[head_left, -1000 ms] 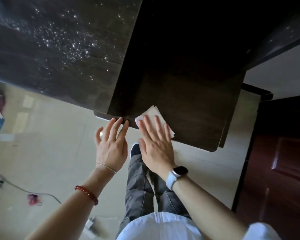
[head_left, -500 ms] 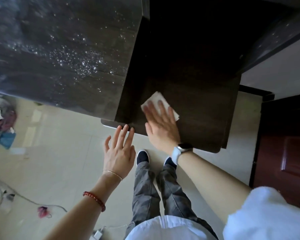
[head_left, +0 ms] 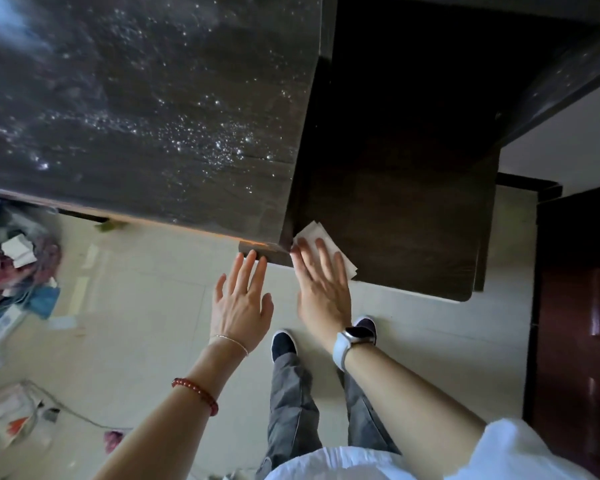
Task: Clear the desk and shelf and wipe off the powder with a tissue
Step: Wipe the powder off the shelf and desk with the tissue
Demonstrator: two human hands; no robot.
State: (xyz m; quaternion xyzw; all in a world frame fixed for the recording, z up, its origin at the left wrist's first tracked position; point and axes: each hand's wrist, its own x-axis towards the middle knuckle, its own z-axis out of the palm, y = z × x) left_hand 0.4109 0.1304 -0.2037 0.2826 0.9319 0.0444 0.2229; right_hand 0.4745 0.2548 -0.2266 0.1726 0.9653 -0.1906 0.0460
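A white folded tissue [head_left: 314, 232] lies on the dark lower shelf [head_left: 413, 209], at its front left corner. My right hand [head_left: 321, 282] presses flat on the tissue with straight fingers. Just left of it, my left hand [head_left: 241, 303] is spread open, its fingertips at the front corner of the dark desk top [head_left: 136, 116]. White powder specks [head_left: 201, 140] are scattered across the desk top.
Below is a pale tiled floor [head_left: 136, 323] with my two feet [head_left: 283, 342]. A heap of cloth and papers [head_left: 18, 271] lies at the left, and a cable with a bag [head_left: 18, 410] at the lower left. A dark red door [head_left: 579, 323] stands at the right.
My right hand has slid the tissue back toward the shelf's front left corner. My left hand stays at the desk's corner. The camera view has shifted.
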